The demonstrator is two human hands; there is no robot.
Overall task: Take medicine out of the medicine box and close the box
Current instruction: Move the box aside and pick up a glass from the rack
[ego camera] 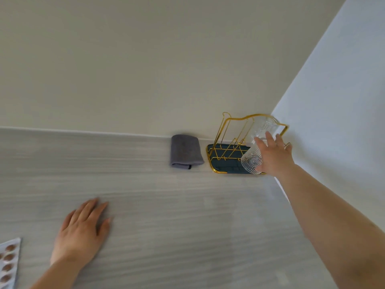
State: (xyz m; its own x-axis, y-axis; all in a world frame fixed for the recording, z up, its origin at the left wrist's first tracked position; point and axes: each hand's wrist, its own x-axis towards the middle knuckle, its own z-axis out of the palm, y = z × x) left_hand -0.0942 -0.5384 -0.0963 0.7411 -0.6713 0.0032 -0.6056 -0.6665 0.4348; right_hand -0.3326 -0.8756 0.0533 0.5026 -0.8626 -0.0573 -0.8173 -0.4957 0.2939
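We see our right hand (274, 154) stretched to the far right corner of the pale grey countertop (166, 205), its fingers wrapped around a clear ribbed glass (257, 149) that tilts against the gold wire rack (233, 138); the palm covers much of the glass, so we cannot tell whether its base touches the dark tray (220, 163) under the rack. A folded grey cloth (186, 151) lies just beside the rack, against the wall. Our left hand (82, 231) lies flat and open on the counter, gripping nothing. At the lower left edge a blister sheet of brown pills (8, 261) lies on the counter, cut off by the frame so that only part of it shows. The medicine box is out of sight.
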